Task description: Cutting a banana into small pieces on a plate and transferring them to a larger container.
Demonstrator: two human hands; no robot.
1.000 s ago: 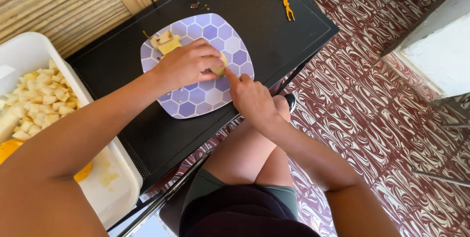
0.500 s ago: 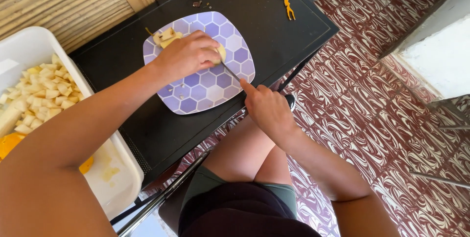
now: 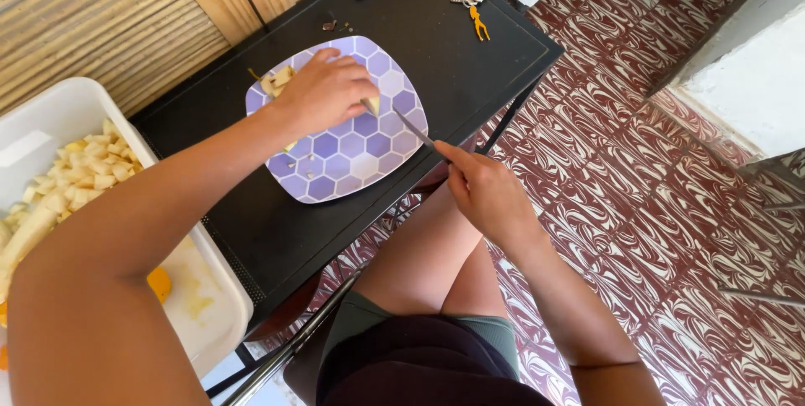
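Left fingers cover fruit piece; knife beside.

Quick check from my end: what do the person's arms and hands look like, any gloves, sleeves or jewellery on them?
Both hands are bare: no gloves on the left hand or the right hand. Both forearms are uncovered up to the frame edge, with no sleeves showing. No watch, bracelet or ring is visible on either wrist or on the fingers that show.

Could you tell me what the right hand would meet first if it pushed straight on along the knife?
Probably the pale food piece under the left hand: the right hand points its knife up-left across the plate toward it, though depth is unclear.
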